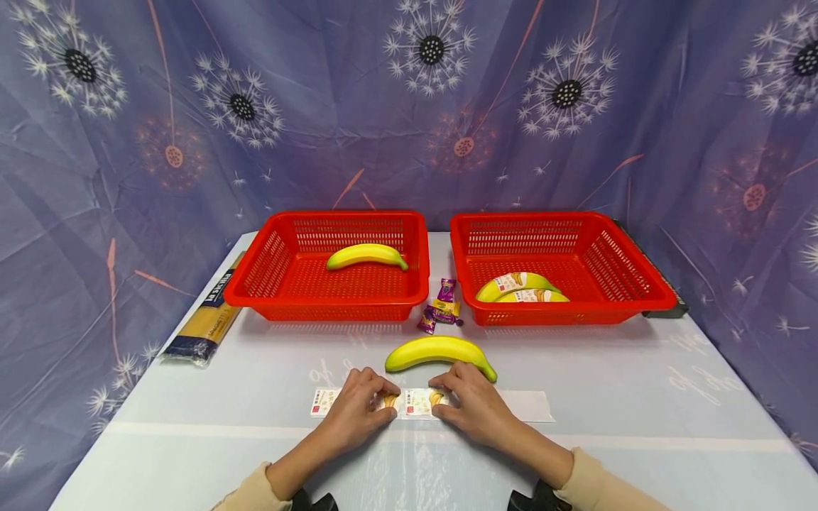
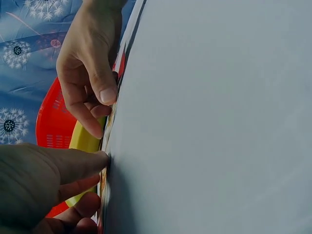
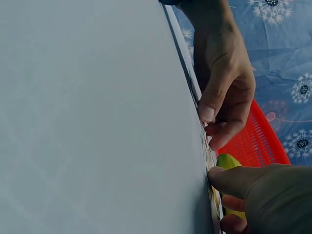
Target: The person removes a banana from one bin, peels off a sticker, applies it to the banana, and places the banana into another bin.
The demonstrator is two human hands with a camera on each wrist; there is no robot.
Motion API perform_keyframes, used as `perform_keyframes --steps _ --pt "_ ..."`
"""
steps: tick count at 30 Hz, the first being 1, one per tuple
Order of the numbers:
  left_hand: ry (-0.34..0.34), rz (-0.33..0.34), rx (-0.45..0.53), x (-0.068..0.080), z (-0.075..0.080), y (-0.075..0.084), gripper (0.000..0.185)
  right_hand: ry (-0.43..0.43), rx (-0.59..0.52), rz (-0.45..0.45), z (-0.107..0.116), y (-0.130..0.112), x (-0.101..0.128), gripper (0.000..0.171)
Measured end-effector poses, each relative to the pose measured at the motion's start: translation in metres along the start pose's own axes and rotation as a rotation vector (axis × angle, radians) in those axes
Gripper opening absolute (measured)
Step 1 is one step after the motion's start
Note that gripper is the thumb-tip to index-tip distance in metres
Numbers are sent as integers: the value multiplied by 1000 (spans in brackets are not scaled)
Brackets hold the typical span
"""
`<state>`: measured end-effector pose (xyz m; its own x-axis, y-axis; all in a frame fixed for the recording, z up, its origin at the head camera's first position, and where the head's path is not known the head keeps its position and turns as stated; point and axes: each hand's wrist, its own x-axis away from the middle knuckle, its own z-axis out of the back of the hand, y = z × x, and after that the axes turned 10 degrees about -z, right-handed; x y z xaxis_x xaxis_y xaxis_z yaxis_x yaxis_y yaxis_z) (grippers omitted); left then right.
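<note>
The left hand (image 1: 354,408) rests on the table (image 1: 639,426) with fingers curled down, its fingertips pinching at a sticker strip (image 1: 422,403) that lies flat across the near middle of the table. The right hand (image 1: 476,404) sits just beside it at 3 o'clock, fingers likewise bent, thumb and forefinger nipping the same strip. The strip runs from 9 o'clock of the left hand, under both sets of fingertips, and out past the right hand toward 3 o'clock, where only its blank backing shows. In the left wrist view the left thumb presses the strip's edge against the table, and the right hand (image 2: 90,68) meets it from above. A bare banana (image 1: 439,353) lies at 12 o'clock of both hands, touching the right fingertips or very nearly. Beyond it, a few candies (image 1: 442,306) sit between two red baskets. The left basket (image 1: 268,273) holds one plain banana (image 1: 366,255); the right basket (image 1: 629,277) holds two stickered bananas (image 1: 519,287). A spaghetti pack (image 1: 206,323) lies at the table's 9 o'clock edge.
</note>
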<state>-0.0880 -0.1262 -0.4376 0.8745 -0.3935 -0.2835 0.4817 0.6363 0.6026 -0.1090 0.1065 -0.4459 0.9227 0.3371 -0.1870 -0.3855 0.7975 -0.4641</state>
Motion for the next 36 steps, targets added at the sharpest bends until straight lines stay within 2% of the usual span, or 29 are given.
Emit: perform_keyframes --steps 7,15,20,25,29,32,36 --pt "1 -9 -32 2 -1 0 21 -7 27 -1 -2 0 1 32" --pt "-4 3 -54 2 -2 2 22 3 -11 32 -2 0 2 24" --pt "0 7 -55 1 -2 2 22 7 -35 70 -2 1 2 27" --pt "6 3 -53 2 -3 2 22 -24 -103 -5 -2 0 3 38" --pt "20 -10 -54 2 -3 1 22 -26 -141 -59 -3 0 3 27" --pt "29 -22 -57 2 -3 1 22 -3 -149 -48 -2 0 5 18" --pt "24 -24 -56 2 -3 1 22 -2 -183 -39 -1 3 7 17"
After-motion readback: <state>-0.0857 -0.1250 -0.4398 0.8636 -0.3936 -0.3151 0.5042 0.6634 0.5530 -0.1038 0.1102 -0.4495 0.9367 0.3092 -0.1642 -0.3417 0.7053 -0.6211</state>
